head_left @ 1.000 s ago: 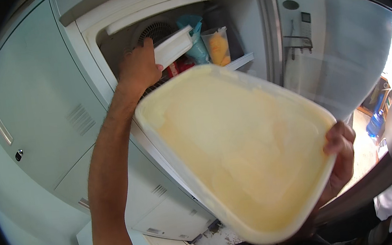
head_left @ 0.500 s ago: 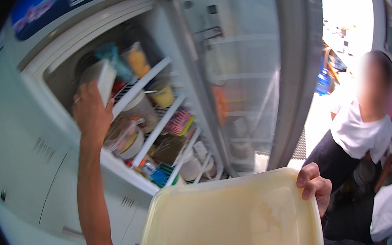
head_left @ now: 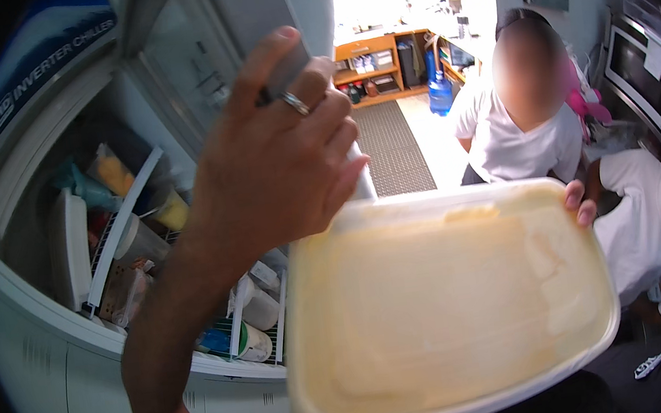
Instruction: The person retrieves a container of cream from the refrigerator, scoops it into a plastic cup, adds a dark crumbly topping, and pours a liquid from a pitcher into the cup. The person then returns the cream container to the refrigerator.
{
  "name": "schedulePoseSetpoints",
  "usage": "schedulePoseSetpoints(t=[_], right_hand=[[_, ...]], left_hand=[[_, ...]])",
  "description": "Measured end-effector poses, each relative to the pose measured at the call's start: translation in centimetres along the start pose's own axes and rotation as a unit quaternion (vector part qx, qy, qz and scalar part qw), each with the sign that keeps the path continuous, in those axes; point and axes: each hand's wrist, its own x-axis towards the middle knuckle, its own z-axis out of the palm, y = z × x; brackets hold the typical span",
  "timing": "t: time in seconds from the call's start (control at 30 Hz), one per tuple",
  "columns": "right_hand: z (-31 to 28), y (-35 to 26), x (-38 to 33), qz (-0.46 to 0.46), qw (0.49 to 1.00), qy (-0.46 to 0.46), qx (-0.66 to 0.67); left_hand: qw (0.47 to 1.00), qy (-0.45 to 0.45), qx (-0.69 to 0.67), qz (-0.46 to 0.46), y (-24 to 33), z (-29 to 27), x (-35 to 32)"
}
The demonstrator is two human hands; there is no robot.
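Note:
My left hand (head_left: 276,160) is closed around the edge of the grey refrigerator door (head_left: 244,20), a ring on one finger. My right hand (head_left: 578,201) holds the far right corner of a large lidded plastic tub (head_left: 448,307) full of pale yellow stuff, held flat in front of my chest. Only a few fingers of that hand show over the rim. The refrigerator (head_left: 42,321) stands open on my left, its wire shelves packed with tubs, bags and jars. A flat white box (head_left: 70,248) stands on edge at the left of the upper shelf.
Two people in white shirts are close on the right, one (head_left: 522,136) behind the tub, the other (head_left: 659,226) crouched lower. A black floor mat (head_left: 393,146) leads to a blue water bottle (head_left: 440,92) and wooden shelves (head_left: 368,68). A microwave (head_left: 645,69) sits at the far right.
My left hand has let go of the white box, now inside the refrigerator, and taken hold of the door edge. The view has swung right and the tub sits lower.

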Motion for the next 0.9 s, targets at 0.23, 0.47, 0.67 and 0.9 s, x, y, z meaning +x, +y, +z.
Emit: schedulePoseSetpoints(t=[0.23, 0.47, 0.67, 0.9], right_hand=[[-4.5, -3.8, 2.8, -0.092, 0.972, 0.071, -0.205], [-9.8, 0.7, 2.3, -0.084, 0.944, 0.149, -0.283], [-14.0, 5.4, 2.8, -0.12, 0.907, 0.161, -0.37], [-17.7, 16.3, 7.2, -0.209, 0.779, 0.083, -0.585]], left_hand=[[0.995, 0.062, -0.029, -0.072, 0.2, -2.9, -3.3], [0.934, 0.05, -0.225, -0.273, 10.9, -5.5, -12.2], [0.687, -0.112, -0.641, -0.325, 16.5, 16.3, -7.7], [0.743, -0.156, -0.566, -0.322, 14.5, 46.3, -1.7]])
